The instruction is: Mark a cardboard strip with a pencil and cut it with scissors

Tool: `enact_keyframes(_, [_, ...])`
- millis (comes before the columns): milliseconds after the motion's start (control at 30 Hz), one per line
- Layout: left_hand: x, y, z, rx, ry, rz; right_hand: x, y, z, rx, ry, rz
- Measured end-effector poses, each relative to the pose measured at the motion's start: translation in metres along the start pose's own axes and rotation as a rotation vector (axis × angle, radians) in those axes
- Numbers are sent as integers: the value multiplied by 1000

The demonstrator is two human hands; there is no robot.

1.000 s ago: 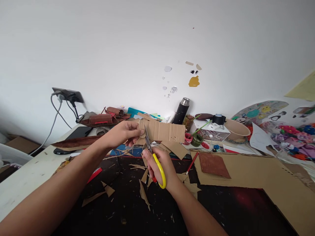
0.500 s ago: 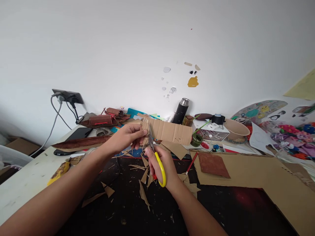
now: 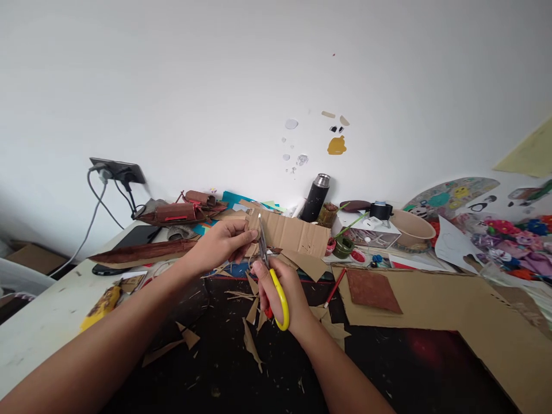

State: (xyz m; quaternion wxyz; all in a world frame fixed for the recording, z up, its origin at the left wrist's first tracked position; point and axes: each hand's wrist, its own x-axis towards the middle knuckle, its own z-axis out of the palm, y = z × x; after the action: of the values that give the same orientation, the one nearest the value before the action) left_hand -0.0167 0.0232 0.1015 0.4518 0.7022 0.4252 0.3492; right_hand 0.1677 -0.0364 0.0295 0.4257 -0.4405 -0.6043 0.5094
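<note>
A white wall (image 3: 194,75) is filling the upper view, and below it a dark mat (image 3: 181,374) is covering the middle of the worktop. A large cardboard sheet (image 3: 435,299) is lying over the mat's right side. Above the mat's far part, in front of the black flask (image 3: 316,198), the two hands are holding up a corrugated cardboard piece (image 3: 302,233), which is stretching away to the right of the fingers.

The left hand (image 3: 226,241) is pinching that piece at its left end, thumb towards the camera. The right hand (image 3: 280,287) is gripping the yellow-handled scissors (image 3: 282,305), fingers wrapped around the handles, and the blades are pointing up across the cardboard close to the left thumb. Whether they are parted or biting right through, I cannot tell.

The step in hand is looking like trimming near the pinched end. The next move, I judge, is calling for a steady pinch and a straight blade line — with the left thumb well out of the blades' way.

Smaller things are lying around: a reddish-brown square (image 3: 374,290) is resting on the sheet, cardboard scraps (image 3: 252,345) are littering the mat, and a red pencil (image 3: 335,287) is lying beside the sheet's left edge.
</note>
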Motion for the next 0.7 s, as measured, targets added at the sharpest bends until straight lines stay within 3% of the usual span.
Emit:
enact_keyframes(267, [4,-15,18,-334,63,-34,1,-2,2,110,-14,6])
enact_keyframes(500, [1,-15,30,-262,144,35,0,-4,1,161,8,16])
enact_keyframes(700, [3,-19,28,-321,125,39,1,-5,-2,108,11,25])
